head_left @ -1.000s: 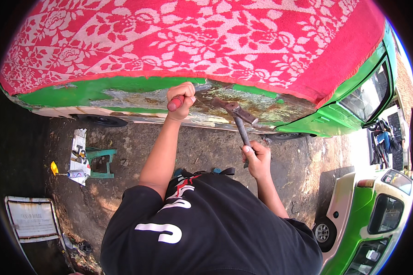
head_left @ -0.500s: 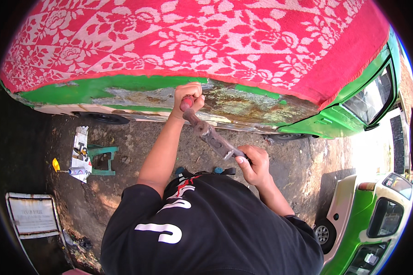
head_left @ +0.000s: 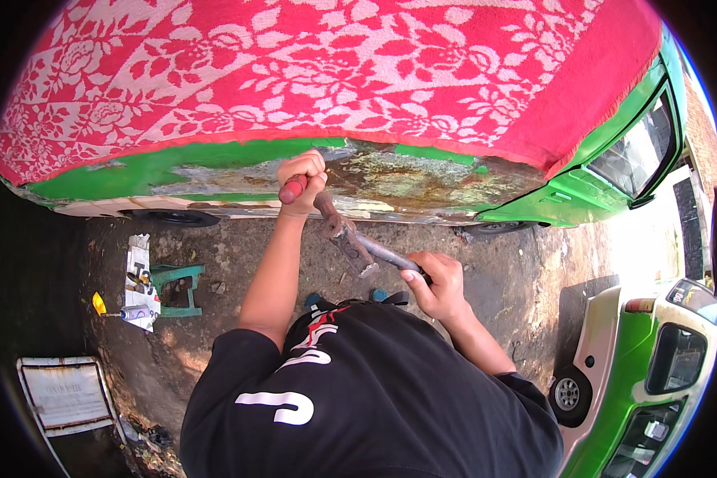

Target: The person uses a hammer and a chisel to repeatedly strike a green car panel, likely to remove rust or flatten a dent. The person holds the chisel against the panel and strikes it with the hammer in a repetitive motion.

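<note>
My left hand (head_left: 307, 175) is wrapped around a red-handled tool (head_left: 293, 188) against the stripped, rust-mottled side of a green vehicle (head_left: 406, 187); the tool's far end is hidden. My right hand (head_left: 440, 283) grips the metal handle of a rusty hammer (head_left: 346, 239). The hammer's head is raised just below and right of my left hand, close to the end of the red handle. A red cloth with white flowers (head_left: 319, 72) covers the upper part of the vehicle.
A green plastic stool (head_left: 191, 291) stands at left beside a board (head_left: 135, 255) with a spray can (head_left: 135, 313) and small items. A rusty framed sign (head_left: 60, 386) is at lower left. A second green-and-white vehicle (head_left: 629, 382) is parked at lower right.
The hammer has swung left from beside my left hand to near the red handle, then slightly down and left. My left hand has shifted a little left since half a second ago.
</note>
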{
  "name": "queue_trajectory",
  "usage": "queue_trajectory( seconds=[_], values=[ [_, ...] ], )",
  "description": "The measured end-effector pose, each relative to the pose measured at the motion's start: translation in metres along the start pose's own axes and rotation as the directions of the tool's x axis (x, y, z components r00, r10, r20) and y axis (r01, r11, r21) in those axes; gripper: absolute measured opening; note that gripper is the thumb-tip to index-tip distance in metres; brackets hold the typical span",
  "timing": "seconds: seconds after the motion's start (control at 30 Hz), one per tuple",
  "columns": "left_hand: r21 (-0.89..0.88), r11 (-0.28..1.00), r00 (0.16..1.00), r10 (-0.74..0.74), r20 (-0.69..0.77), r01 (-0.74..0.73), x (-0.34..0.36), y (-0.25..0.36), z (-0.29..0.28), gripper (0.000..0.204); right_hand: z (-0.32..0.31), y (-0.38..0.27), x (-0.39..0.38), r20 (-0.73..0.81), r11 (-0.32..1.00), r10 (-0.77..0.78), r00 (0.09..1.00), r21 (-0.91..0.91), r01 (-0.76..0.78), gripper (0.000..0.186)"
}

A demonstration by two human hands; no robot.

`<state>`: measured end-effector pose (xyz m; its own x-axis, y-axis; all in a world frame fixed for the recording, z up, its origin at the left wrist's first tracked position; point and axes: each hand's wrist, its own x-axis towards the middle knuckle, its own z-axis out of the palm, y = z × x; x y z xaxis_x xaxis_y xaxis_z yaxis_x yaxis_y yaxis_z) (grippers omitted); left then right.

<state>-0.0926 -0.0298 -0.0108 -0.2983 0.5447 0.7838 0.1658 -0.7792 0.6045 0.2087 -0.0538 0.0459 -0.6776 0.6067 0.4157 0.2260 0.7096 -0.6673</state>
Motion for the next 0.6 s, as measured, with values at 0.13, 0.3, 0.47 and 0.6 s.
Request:
queue_trajectory(
  seconds=[0.13,0.3,0.47,0.6],
  values=[
    [0.001,1.0,1.0,0.012,0.024,-0.012,0.007,0.012,0.0,0.027,0.002,0.007,-0.007,-0.014,0.997,0.069,0.998,0.016,-0.069,0.022],
    [-0.011,1.0,0.999,0.015,0.031,-0.015,0.008,0.011,0.003,0.026,0.004,0.008,-0.011,-0.026,0.99,0.131,0.991,0.052,-0.129,0.021],
    [0.027,0.999,0.999,0.016,0.044,-0.018,0.005,0.006,0.004,0.027,0.005,0.008,-0.009,-0.02,0.987,0.148,0.989,0.068,-0.146,0.021],
    [0.018,1.0,0.999,0.014,0.037,-0.015,0.007,0.009,0.004,0.026,0.005,0.009,-0.01,-0.006,0.985,0.155,0.988,0.074,-0.154,0.021]
  ],
)
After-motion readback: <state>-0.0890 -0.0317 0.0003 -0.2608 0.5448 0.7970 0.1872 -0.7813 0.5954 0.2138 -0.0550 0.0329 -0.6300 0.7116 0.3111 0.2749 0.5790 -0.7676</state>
